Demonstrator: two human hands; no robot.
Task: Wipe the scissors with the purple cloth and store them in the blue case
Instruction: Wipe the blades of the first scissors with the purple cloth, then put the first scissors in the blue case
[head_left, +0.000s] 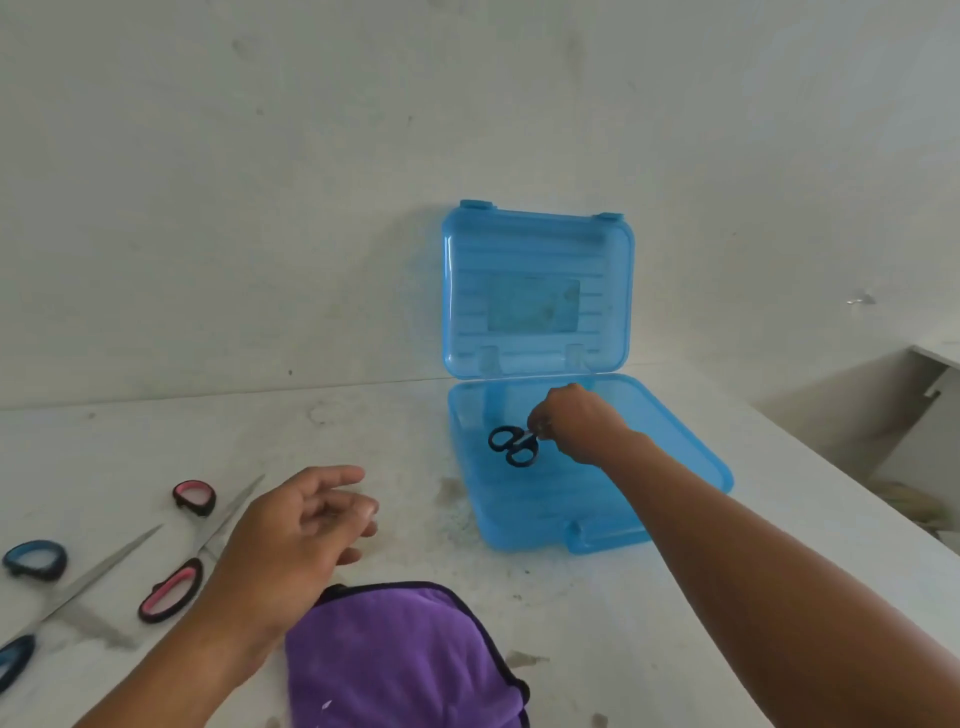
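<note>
The blue case (675, 457) lies open on the white table, its lid (537, 244) leaning upright against the wall. My right hand (576, 423) reaches into the case's base and pinches the blades of small black-handled scissors (511, 446), whose handles point left inside the base. My left hand (291, 535) hovers over the table with its fingers apart, holding nothing. The purple cloth (400, 660) lies crumpled at the near edge, just below my left hand. Pink-handled scissors (189, 551) and blue-handled scissors (36, 592) lie open on the table to the left.
A grey-white wall (260, 208) stands right behind the case. The table's right edge (852, 493) drops off to a lower white ledge (935, 356) and the floor. Dirty smudges mark the table around the case.
</note>
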